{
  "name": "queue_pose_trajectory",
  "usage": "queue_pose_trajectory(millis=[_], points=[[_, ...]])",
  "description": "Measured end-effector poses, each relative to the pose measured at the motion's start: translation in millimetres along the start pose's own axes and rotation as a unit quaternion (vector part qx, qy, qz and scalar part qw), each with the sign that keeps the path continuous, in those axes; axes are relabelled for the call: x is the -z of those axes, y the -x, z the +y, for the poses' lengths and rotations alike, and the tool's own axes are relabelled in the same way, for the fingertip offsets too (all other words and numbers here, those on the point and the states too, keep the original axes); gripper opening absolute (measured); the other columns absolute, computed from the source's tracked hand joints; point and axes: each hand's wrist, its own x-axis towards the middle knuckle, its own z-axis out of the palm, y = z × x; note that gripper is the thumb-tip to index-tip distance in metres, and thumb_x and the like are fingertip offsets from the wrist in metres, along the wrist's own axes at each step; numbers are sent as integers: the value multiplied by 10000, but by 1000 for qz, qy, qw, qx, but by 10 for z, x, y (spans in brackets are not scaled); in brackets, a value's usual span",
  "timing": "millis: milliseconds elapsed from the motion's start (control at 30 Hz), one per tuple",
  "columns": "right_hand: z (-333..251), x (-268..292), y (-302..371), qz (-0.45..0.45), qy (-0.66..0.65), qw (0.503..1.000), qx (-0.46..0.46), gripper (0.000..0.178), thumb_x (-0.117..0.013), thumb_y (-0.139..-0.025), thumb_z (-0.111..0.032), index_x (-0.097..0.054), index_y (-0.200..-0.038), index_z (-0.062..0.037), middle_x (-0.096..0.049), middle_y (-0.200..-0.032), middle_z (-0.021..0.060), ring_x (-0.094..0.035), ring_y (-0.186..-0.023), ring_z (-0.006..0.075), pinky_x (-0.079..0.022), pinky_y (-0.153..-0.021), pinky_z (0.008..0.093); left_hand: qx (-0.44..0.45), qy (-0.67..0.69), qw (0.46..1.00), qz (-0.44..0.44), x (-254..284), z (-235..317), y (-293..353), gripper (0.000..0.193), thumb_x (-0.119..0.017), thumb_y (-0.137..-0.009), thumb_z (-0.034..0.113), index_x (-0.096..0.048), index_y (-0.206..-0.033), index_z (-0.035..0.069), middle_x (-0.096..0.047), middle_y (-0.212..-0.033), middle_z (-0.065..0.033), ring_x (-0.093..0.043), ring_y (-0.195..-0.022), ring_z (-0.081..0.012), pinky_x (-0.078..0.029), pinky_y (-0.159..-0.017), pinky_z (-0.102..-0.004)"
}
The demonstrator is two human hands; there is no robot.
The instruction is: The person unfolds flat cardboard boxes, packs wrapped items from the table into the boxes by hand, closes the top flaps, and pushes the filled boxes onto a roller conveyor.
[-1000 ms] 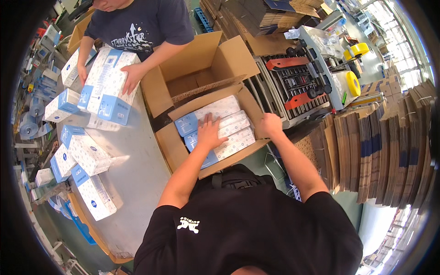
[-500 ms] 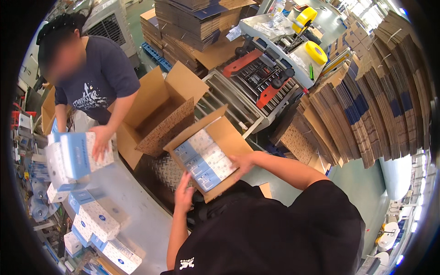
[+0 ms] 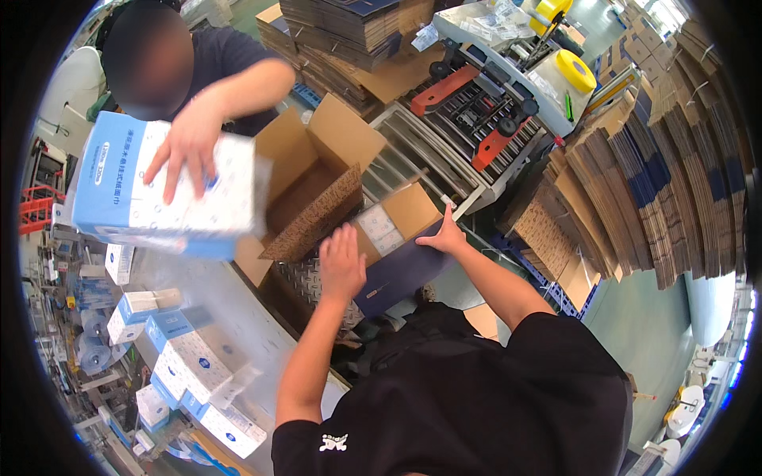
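Note:
An open cardboard carton (image 3: 406, 276) with a dark blue side stands in front of me. White patterned packs (image 3: 381, 230) show inside it. My left hand (image 3: 343, 266) lies at the carton's left edge, fingers stretched out. At its right upper edge is my right hand (image 3: 444, 234), thumb raised and fingers against the side. Beyond the left hand, a larger open carton (image 3: 313, 214) tilts with its flaps spread. At left, a co-worker's hand (image 3: 190, 151) presses on a bundle of blue and white packs (image 3: 159, 186), slightly blurred.
Several blue and white packs (image 3: 194, 361) lie on the metal table (image 3: 246, 317). A roller machine with red guides (image 3: 444, 89) and yellow tape rolls (image 3: 575, 70) stands ahead. Stacked flat cartons (image 3: 635, 174) line the right, and another stack (image 3: 341, 36) rises at the back.
My carton has tipped away from me, its blue side now facing up toward me. My left hand has moved up along its edge. The co-worker has brought the packs nearer to the big carton.

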Motion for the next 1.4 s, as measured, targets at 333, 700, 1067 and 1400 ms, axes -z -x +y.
queue_pose_trajectory(millis=[333,700,1067,1400], points=[[-664,-261,-590,167,-32,985,-9,571,-533,-982,-440,-572,-1378,-30,-716,-1163,221,-676,-1069,437,-526,-946,505,425,323,830,159,-1214,107,512,720,-495,-990,112,-146,-1594,-69,-231,-1650,-267,-206,-1539,-411,-153,-1259,-485],[-823,598,-2089,244,162,917,272,596,-543,-999,-334,-422,-1555,-155,-339,-1635,134,-259,-1529,341,-171,-1252,527,425,267,845,184,-2172,903,-1811,747,-459,-984,46,-35,-1576,-119,2,-1650,-362,-59,-1542,-500,-75,-1257,-539],[-305,2024,-3342,360,161,895,207,687,-557,-976,-405,-402,-1545,-53,-331,-1630,176,-258,-1530,355,-175,-1243,562,307,269,897,166,-2593,1411,-3765,652,-445,-999,71,-166,-1531,-184,-72,-1644,-365,-113,-1539,-487,-111,-1262,-491],[268,3868,-417,391,177,837,339,601,-787,-758,-171,-632,-1339,-165,-484,-1518,145,-377,-1466,335,-302,-1150,597,176,376,908,49,-2261,1199,-1755,544,-500,-992,193,-412,-1466,-59,-417,-1468,-312,-382,-1368,-460,-275,-1161,-511]])
